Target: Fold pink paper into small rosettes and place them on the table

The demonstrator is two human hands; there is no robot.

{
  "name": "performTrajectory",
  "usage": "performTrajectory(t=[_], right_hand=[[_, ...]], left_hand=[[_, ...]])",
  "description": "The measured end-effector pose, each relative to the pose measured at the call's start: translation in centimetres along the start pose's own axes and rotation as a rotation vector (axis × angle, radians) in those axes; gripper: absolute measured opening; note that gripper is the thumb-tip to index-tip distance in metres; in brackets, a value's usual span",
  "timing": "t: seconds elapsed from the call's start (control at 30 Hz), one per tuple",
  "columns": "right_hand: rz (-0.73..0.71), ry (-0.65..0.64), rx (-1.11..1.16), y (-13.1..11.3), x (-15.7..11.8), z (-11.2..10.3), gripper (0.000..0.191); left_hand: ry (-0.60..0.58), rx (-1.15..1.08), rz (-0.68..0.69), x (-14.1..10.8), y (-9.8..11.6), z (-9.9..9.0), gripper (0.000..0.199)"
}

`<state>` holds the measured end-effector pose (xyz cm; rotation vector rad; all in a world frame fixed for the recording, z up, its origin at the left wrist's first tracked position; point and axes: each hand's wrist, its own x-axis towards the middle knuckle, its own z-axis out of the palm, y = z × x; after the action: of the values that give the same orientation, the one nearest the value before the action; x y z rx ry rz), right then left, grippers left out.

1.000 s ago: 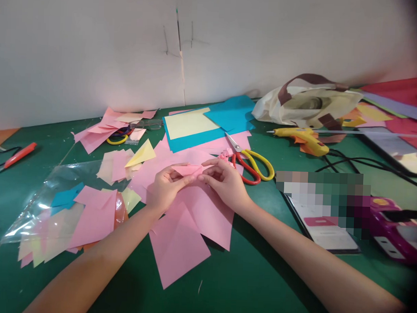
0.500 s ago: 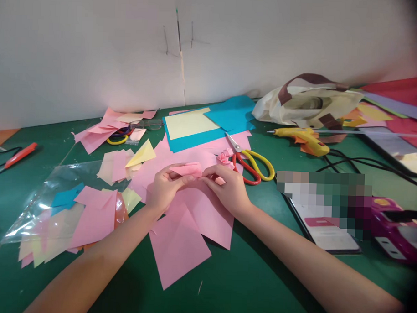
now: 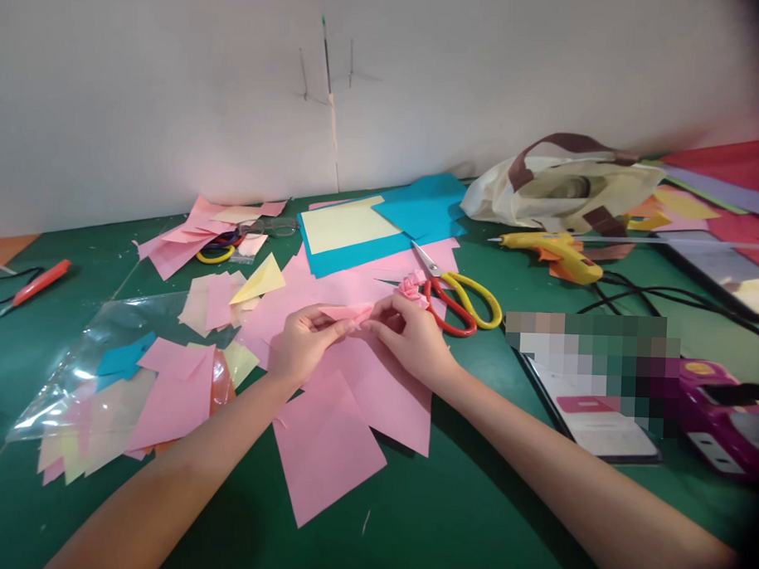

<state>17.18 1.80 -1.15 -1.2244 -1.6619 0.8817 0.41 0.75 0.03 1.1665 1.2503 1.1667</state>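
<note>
A small folded piece of pink paper is pinched between my two hands above a spread of pink sheets. My left hand grips its left end with thumb and fingers. At its right end, my right hand presses the paper between thumb and fingertips; the fingers partly hide it. Just behind my right hand sits a pink paper rose. Beside the rose lie scissors with one red and one yellow handle, blades pointing to the back left.
Left lies a clear plastic bag with coloured paper pieces. Blue sheets and a cream sheet are at the back. To the right are a yellow glue gun, a cloth bag, a phone and a magenta power strip.
The pink paper has tilted and narrowed between my fingers, its right end now bent up. My right fingers have shifted slightly on it. Other things look the same apart from a slight view shift.
</note>
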Motion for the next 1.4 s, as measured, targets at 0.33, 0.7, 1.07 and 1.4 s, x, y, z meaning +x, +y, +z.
performTrajectory(t=[0.33,0.7,1.07,1.4], right_hand=[[0.066,-0.092,0.042,-0.41,0.15,-0.4,0.01],[0.073,-0.102,0.055,-0.41,0.07,-0.3,0.01],[0.069,-0.086,0.08,-0.44,0.01,-0.19,0.009],[0.057,-0.037,0.171,0.08,0.02,-0.23,0.02]], left_hand=[[0.037,-0.007,-0.013,-0.19,0.38,0.29,0.016],[0.018,0.114,0.103,-0.59,0.93,0.62,0.013],[0.051,0.105,0.074,-0.59,0.65,0.61,0.012],[-0.012,0.13,0.052,-0.58,0.81,0.35,0.014]])
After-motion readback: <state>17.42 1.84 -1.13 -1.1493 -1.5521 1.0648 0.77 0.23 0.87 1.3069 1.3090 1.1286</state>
